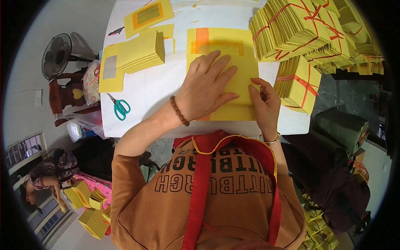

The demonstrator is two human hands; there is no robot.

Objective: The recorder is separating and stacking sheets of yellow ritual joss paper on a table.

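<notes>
A yellow paper sheet (233, 113) lies before me on the white table, partly folded, with an orange strip (202, 34) down its left side and a rough orange patterned band near its top. My left hand (208, 83) rests flat across it, fingers spread and pointing up and right. At the sheet's right edge, my right hand (265, 102) pinches the paper between thumb and fingers. Part of the sheet is covered by my left hand.
Left on the table (160, 104) are green-handled scissors (121, 109), a stack of folded yellow papers (137, 54) and an orange-framed sheet (166, 10). Red-tied yellow bundles (287, 27) fill the right side. A fan (57, 56) and another person (52, 173) are off to the left.
</notes>
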